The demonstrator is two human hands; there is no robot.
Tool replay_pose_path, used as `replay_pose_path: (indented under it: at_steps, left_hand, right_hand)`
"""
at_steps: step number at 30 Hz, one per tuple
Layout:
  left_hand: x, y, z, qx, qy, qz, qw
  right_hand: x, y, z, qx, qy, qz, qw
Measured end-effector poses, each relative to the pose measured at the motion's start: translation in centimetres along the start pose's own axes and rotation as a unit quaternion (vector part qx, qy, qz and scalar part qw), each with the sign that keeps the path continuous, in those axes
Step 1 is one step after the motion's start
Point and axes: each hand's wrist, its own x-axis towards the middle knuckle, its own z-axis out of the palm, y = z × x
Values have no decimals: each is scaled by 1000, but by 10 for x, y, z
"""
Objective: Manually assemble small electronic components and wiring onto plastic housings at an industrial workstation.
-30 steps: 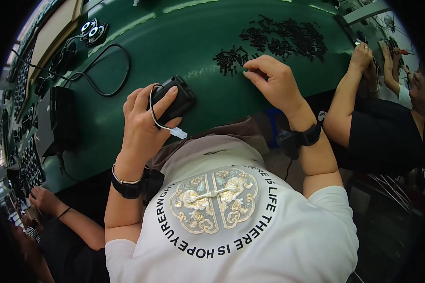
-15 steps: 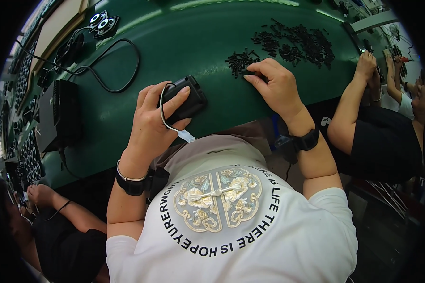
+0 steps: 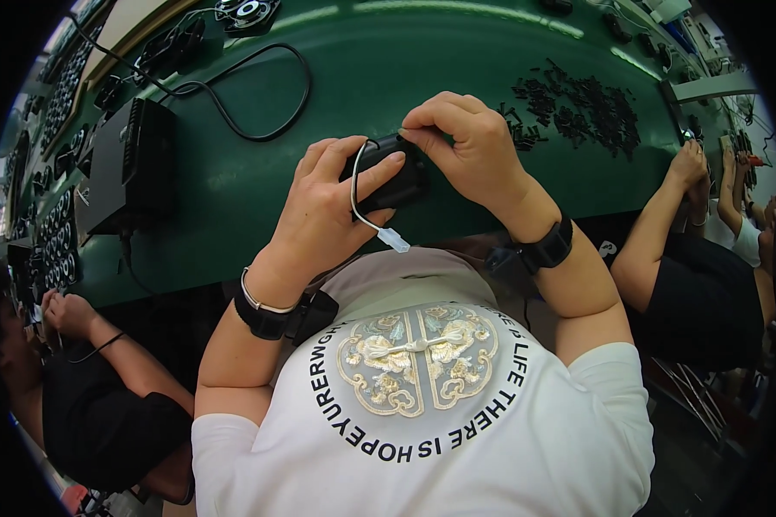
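My left hand (image 3: 323, 198) is closed around a small black plastic box (image 3: 403, 183) above the green table, its fingers spread over the top. A thin cable comes out of the box, loops over my fingers and ends in a white plug (image 3: 394, 239). At the box's far right corner is my right hand (image 3: 474, 155), thumb and forefinger pinched together. What the pinch holds, if anything, is too small and covered to make out. Small black rod-like pieces (image 3: 591, 112) lie in a loose heap beyond my right hand, which partly hides the nearest ones.
A larger black box (image 3: 129, 168) with a cord stands at the left. A black cable (image 3: 306, 90) loops across the green table (image 3: 353, 69). Round speaker parts (image 3: 248, 10) lie at the far left. Co-workers' arms (image 3: 664, 185) show at right and left.
My right hand has left the heap of small black pieces and moved left to the black box's corner. My left hand still holds the box. The whole view has shifted somewhat.
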Motion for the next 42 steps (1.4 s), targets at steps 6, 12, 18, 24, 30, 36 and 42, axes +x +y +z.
replay_pose_path:
  at_steps: [6, 12, 18, 24, 30, 36, 42]
  left_hand:
    - [0, 3, 1, 6, 2, 3, 1000]
    - [1, -2, 2, -2, 2, 1, 1000]
    - [1, -1, 1, 0, -1, -8, 1000]
    - [2, 1, -1, 4, -10, -13, 1000]
    - [-1, 1, -2, 3, -6, -20, 1000]
    - [-1, -3, 0, -5, -3, -16, 1000]
    - [0, -1, 2, -7, 8, -5, 1000]
  right_hand:
    - [0, -2, -2, -68, -46, -54, 995]
    - [-9, 2, -25, -94, 16, -55, 994]
    - [-53, 26, -60, -43, 17, 143, 989]
    - [-59, 23, -49, -111, -3, 186, 976]
    - [-62, 22, -44, -91, 25, 157, 983]
    - [-53, -10, -23, -37, 51, -18, 998]
    - [-46, -13, -6, -55, 34, -115, 991]
